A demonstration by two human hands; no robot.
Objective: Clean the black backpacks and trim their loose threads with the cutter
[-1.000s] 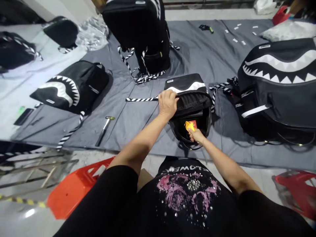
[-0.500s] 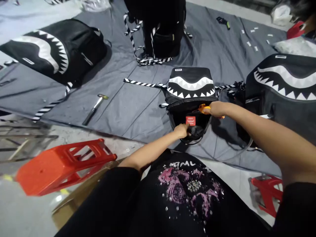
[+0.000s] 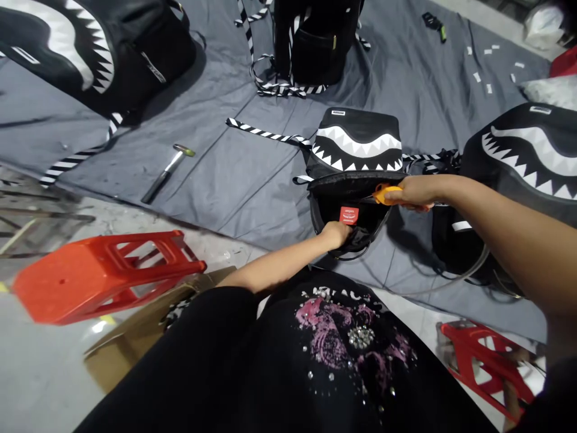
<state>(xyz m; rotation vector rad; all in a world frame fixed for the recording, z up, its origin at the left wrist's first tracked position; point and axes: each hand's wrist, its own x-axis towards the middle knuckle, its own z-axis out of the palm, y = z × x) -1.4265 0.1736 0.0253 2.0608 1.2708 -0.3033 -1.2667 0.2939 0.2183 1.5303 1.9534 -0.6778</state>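
Observation:
A small black backpack (image 3: 356, 118) with a white shark-mouth print lies opened on the grey cloth, its mouth toward me. A red label (image 3: 348, 215) shows inside it. My left hand (image 3: 337, 234) is closed on black fabric at the near side of the opening, just below the label; the fingertips are partly hidden. In my right hand (image 3: 417, 191) is a pair of orange-handled scissors (image 3: 384, 194), their thin tips pointing left into the bag's mouth. A striped strap (image 3: 270, 136) trails left from the bag.
Larger black backpacks stand right (image 3: 532, 174), far left (image 3: 148, 66) and at the back (image 3: 311, 48). A hammer (image 3: 167, 174) lies on the grey cloth (image 3: 234, 186). Red stools (image 3: 103, 270) flank me, with a cardboard box (image 3: 135, 343) below left.
My right hand has drawn the scissors slightly right, out from the bag's mouth. My left hand keeps hold at the opening, its fingers now further inside. The view has shifted.

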